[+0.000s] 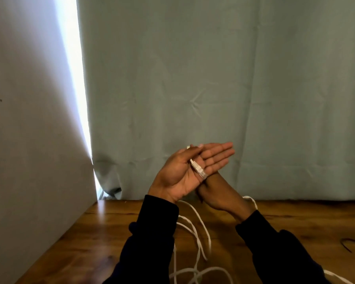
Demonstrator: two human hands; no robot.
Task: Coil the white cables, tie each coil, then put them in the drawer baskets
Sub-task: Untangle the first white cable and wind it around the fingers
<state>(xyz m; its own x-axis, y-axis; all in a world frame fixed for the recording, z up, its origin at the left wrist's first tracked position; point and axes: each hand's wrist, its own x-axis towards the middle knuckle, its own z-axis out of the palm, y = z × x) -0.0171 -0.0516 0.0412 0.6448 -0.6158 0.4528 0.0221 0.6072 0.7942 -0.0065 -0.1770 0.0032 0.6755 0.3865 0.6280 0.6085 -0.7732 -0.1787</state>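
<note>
White cable [195, 232] plug [199, 170] across flat left hand [184, 171].

Glossy wooden table [295, 222], matt cloth curtain [213, 78], smooth plastic cable [195, 228]
</note>
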